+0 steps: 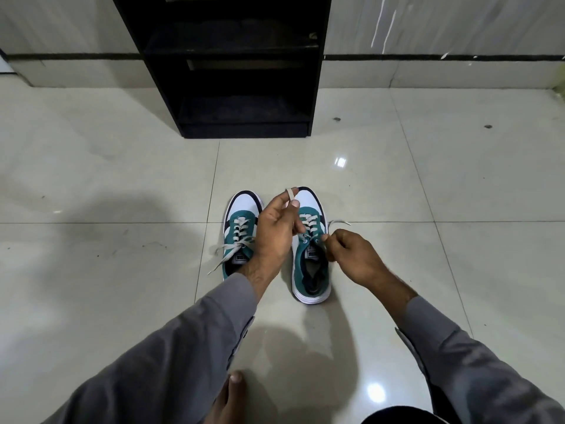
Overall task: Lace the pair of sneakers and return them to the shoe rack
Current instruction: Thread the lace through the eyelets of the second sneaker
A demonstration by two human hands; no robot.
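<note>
Sneakers, a teal-and-white pair, stand side by side on the tiled floor [122, 179] before the black shoe rack [232, 65], left sneaker [240, 231] laced, right sneaker [310, 261] with its lace ends pinched by left hand [276, 231] and right hand [351, 255].

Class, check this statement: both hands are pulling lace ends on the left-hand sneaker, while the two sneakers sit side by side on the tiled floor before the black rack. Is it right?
Not quite. The head view shows the left hand and right hand holding lace ends of the right-hand sneaker, not the left-hand sneaker. The rest holds: floor, black rack.
</note>
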